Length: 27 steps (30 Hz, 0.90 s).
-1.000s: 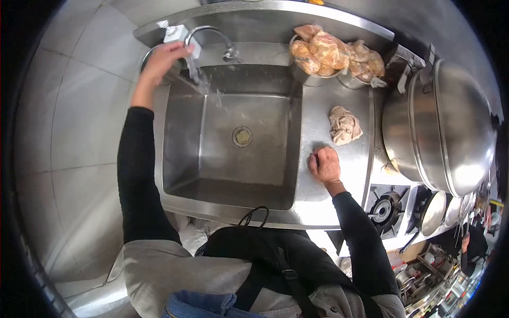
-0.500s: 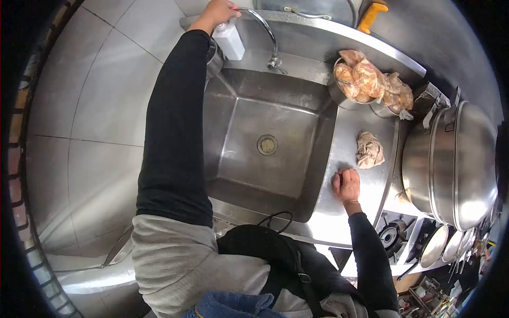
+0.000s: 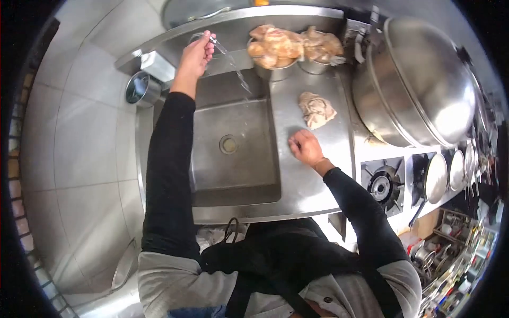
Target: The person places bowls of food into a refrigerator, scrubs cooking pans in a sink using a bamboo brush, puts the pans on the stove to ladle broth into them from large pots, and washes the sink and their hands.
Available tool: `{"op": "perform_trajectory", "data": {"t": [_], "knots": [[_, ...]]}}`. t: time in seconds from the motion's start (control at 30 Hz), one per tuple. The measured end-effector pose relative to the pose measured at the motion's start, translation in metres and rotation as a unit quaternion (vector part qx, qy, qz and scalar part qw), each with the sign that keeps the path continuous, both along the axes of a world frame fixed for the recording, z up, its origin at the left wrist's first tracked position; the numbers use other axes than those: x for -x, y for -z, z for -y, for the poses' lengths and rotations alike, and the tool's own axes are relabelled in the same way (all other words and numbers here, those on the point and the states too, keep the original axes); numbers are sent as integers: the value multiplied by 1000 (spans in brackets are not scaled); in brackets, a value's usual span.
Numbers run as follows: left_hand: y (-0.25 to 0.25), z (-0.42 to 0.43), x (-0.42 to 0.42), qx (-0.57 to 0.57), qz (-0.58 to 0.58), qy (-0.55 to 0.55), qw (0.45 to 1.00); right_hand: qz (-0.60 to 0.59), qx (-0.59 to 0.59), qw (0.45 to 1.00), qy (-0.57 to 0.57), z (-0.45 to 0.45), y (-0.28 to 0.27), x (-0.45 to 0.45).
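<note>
My left hand (image 3: pixel 196 55) is closed around the end of the faucet (image 3: pixel 213 41) above the sink's back left. Clear water (image 3: pixel 238 74) streams from beside its fingers down into the steel sink (image 3: pixel 233 175). On the steel counter right of the basin rests my right hand (image 3: pixel 306 147), its fingers curled; what they hold, if anything, is hidden. Just behind it lies a crumpled beige cloth (image 3: pixel 316 110). Two metal containers at the back hold bagged food: orange-brown pieces (image 3: pixel 275 47) on the left and a smaller bag (image 3: pixel 322 46) on the right.
A white bottle (image 3: pixel 157 66) and a metal pot (image 3: pixel 143 89) stand at the sink's left corner. On the right are a large domed steel vessel (image 3: pixel 419 85), a gas burner (image 3: pixel 382 185) and a pan (image 3: pixel 436 178).
The view has shifted. My left hand has moved from above the white bottle to the faucet's end, and water is flowing again. My right hand stays on the counter with its fingers curled.
</note>
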<state>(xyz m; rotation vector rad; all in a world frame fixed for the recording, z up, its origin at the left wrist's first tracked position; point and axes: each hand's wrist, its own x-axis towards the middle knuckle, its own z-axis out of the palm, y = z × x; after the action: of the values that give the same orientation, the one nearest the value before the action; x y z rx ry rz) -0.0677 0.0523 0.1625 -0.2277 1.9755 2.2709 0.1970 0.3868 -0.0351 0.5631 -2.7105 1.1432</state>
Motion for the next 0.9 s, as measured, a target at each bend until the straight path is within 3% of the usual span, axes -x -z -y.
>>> {"op": "perform_trajectory", "data": {"t": [0.07, 0.13, 0.2, 0.27, 0.33, 0.37, 0.43, 0.47, 0.53, 0.63, 0.67, 0.7, 0.73, 0.83, 0.9], "knots": [[3, -33, 14, 10, 3, -91, 996, -153, -42, 987, 12, -15, -31, 26], [21, -29, 30, 14, -30, -84, 996, -165, -113, 964, 175, -22, -93, 44], [24, -23, 8, 42, -34, -101, 993, -108, -167, 965, 172, -45, -61, 56], [28, -6, -24, -16, -79, -145, 986, -36, -140, 977, 160, -67, -42, 70], [42, 60, -39, -42, -54, -189, 980, 67, -36, 988, 133, -82, -33, 71], [48, 96, -44, -8, -57, -224, 973, 52, 31, 988, 140, -83, -68, 46], [33, 147, -66, 105, -70, -137, 983, 14, 48, 983, 177, -97, -95, -10], [42, 185, -50, 136, -25, -153, 978, 33, 33, 975, 219, -103, -99, -46], [19, 156, -65, 155, -51, -222, 961, 35, -32, 969, 243, -106, -109, -119], [34, 132, -74, 34, -78, -314, 946, 57, -171, 957, 228, -92, -67, -182], [55, 140, -68, -16, -24, -289, 957, 70, -245, 939, 231, -83, -50, -182], [92, 151, -62, -66, 32, -261, 963, 38, -257, 936, 238, -77, -35, -167], [117, 156, -57, -116, 90, -231, 962, 4, -194, 951, 242, -73, -33, -140], [146, 139, -48, 14, 218, -269, 938, -90, -223, 932, 270, -71, -15, -26], [148, 141, -36, -103, 133, -185, 968, -134, -299, 890, 317, -75, 0, 61]]}}
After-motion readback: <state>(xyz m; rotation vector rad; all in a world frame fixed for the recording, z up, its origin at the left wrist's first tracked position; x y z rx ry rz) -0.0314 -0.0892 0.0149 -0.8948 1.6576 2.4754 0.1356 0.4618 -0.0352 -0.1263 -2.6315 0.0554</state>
